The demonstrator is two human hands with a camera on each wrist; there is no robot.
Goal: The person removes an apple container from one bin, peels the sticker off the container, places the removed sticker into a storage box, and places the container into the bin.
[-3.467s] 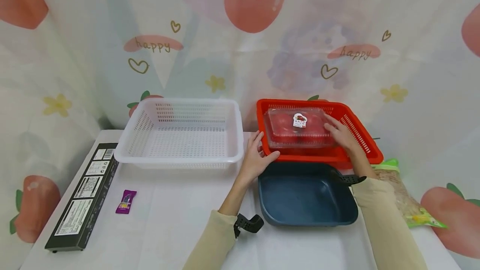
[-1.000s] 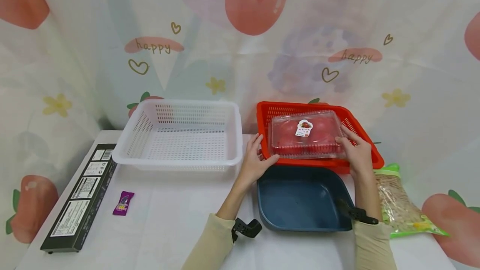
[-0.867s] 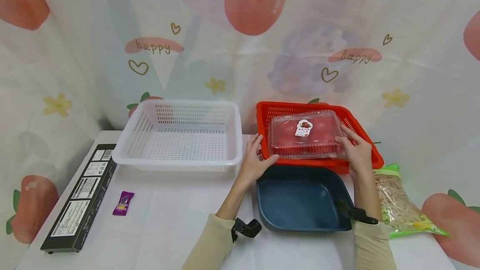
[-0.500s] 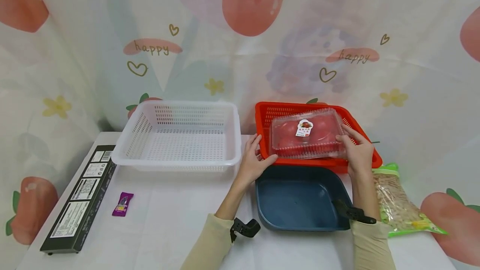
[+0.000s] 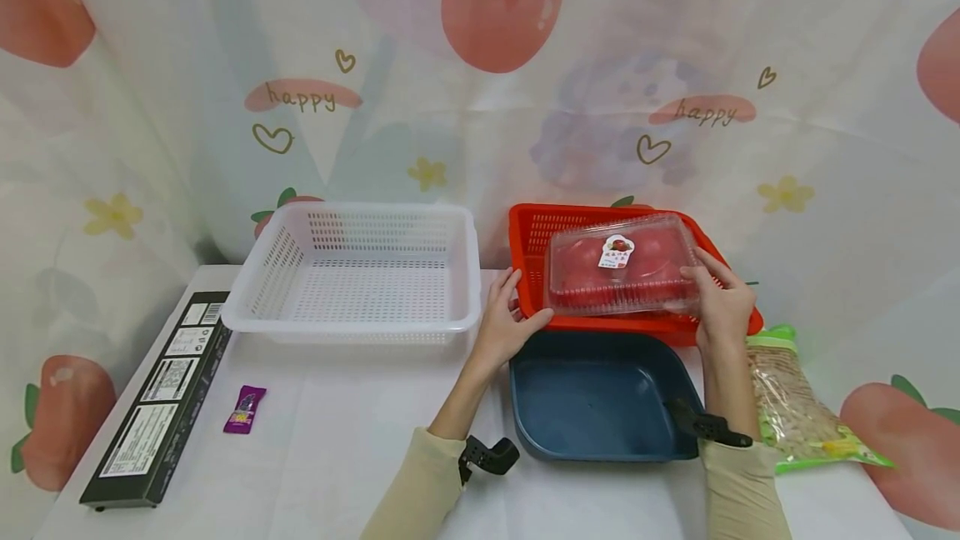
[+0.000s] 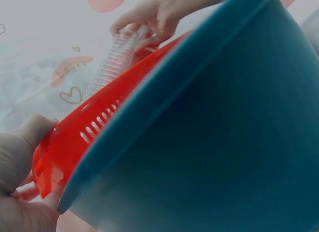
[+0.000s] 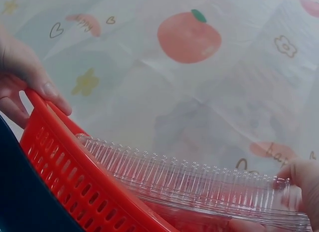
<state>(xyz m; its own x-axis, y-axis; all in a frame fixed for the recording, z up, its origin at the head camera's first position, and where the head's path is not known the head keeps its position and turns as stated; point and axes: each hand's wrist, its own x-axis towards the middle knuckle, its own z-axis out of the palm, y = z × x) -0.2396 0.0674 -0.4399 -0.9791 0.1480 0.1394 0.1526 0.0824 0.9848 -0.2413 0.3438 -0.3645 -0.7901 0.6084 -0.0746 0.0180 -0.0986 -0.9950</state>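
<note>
A clear plastic clamshell box (image 5: 652, 273) of red, round, fruit-like contents, with a white label on top, sits in the red slotted basket (image 5: 615, 323). Its right end is raised toward the basket's rim. My right hand (image 5: 723, 307) pinches that end between thumb and fingers; in the right wrist view the ribbed edge of the clamshell box (image 7: 199, 184) runs to those fingertips. My left hand (image 5: 504, 323) grips the basket's front left corner; the left wrist view shows its thumb and fingers on either side of the red basket (image 6: 65, 147).
A dark blue basin (image 5: 607, 407) stands directly before the red basket. To the left are a white slotted basket (image 5: 360, 327), a small purple packet (image 5: 244, 409) and a long black box (image 5: 153, 407) with labels. A green-edged clear bag (image 5: 795, 398) lies at the right.
Since the earliest frame the clamshell box has come up and forward in the basket and shifted right, its right end now higher. The right hand moved with it; the left hand stayed on the basket.
</note>
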